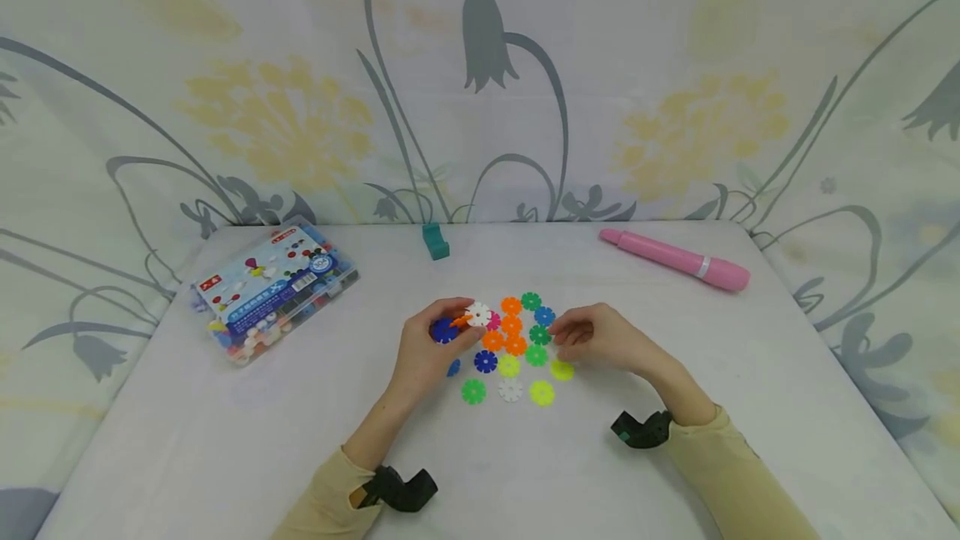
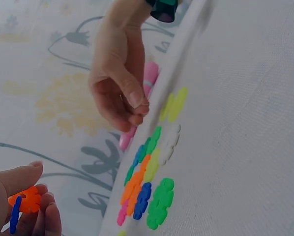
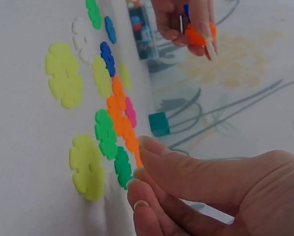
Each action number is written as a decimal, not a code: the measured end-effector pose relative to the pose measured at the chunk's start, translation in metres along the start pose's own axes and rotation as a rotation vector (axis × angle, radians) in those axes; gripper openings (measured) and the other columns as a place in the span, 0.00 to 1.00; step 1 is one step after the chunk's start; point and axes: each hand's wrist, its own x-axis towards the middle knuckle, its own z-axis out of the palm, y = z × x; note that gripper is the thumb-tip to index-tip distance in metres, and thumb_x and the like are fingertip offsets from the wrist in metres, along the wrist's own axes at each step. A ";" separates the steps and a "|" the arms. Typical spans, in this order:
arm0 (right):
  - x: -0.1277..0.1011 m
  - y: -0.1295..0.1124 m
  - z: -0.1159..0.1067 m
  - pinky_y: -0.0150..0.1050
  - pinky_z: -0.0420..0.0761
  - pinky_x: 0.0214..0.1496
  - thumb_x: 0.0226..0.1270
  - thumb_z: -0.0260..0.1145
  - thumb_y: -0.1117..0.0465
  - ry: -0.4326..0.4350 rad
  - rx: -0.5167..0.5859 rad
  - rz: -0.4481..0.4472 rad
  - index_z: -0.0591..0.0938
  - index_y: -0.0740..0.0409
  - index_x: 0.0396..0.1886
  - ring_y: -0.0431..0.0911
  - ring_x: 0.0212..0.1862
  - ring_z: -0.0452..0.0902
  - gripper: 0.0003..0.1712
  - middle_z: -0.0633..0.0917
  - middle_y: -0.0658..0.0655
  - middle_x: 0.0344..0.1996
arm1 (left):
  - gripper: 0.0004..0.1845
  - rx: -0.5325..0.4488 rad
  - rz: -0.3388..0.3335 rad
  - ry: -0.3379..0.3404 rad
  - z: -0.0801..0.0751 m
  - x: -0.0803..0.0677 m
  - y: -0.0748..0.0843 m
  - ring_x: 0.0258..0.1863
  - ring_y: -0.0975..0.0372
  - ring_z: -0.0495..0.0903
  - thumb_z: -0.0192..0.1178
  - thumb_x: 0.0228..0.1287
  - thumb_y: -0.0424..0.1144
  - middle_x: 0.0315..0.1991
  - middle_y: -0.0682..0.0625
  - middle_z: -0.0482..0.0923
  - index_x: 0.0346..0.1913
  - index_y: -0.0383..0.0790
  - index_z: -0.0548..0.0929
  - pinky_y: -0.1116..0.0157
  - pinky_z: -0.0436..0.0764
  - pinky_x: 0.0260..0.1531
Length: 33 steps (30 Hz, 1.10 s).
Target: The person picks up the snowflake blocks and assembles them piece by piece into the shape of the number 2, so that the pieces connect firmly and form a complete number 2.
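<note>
We judge assembly underway: left hand pinches joined snowflake discs; right hand, curled, hovers holding nothing above the dark green disc, next to pick.

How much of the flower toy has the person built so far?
Only a small start. The left hand holds a few pieces already joined: blue, orange and white. The right hand reaches with curled fingers to the loose pieces beside a dark green one; whether its grip has one yet is unclear. Most flowers lie flat and unjoined on the table, and the box holds more.
</note>
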 end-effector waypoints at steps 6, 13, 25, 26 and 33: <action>0.001 0.005 0.005 0.33 0.81 0.40 0.55 0.75 0.68 -0.065 -0.055 -0.014 0.85 0.64 0.45 0.46 0.36 0.77 0.16 0.85 0.54 0.36 | 0.21 0.009 -0.007 0.009 0.000 -0.001 -0.001 0.52 0.57 0.81 0.71 0.62 0.40 0.49 0.49 0.84 0.57 0.43 0.82 0.55 0.80 0.58; -0.001 0.006 0.009 0.33 0.77 0.40 0.54 0.77 0.67 -0.081 -0.136 -0.022 0.85 0.60 0.42 0.45 0.36 0.73 0.15 0.82 0.52 0.34 | 0.20 0.015 -0.013 0.017 0.000 0.000 -0.001 0.53 0.56 0.80 0.70 0.63 0.41 0.51 0.49 0.83 0.58 0.44 0.82 0.55 0.79 0.59; -0.002 -0.002 0.009 0.34 0.75 0.35 0.54 0.78 0.67 -0.067 -0.212 -0.016 0.80 0.56 0.32 0.44 0.32 0.71 0.13 0.77 0.50 0.26 | 0.20 -0.002 -0.001 0.005 0.002 -0.001 0.002 0.52 0.57 0.81 0.70 0.62 0.39 0.50 0.49 0.84 0.57 0.43 0.83 0.55 0.80 0.59; -0.002 -0.004 0.008 0.34 0.75 0.34 0.54 0.77 0.66 -0.066 -0.208 -0.032 0.80 0.55 0.32 0.44 0.31 0.71 0.12 0.77 0.49 0.25 | 0.20 -0.006 0.001 0.002 0.002 -0.001 0.003 0.52 0.57 0.81 0.70 0.62 0.39 0.49 0.49 0.84 0.57 0.43 0.83 0.55 0.79 0.59; -0.002 -0.032 0.009 0.37 0.82 0.35 0.61 0.74 0.62 0.061 -0.038 -0.123 0.82 0.59 0.36 0.51 0.30 0.81 0.09 0.84 0.52 0.27 | 0.19 0.000 0.006 0.008 0.003 -0.002 0.001 0.51 0.57 0.80 0.70 0.62 0.41 0.48 0.50 0.84 0.55 0.44 0.84 0.54 0.78 0.60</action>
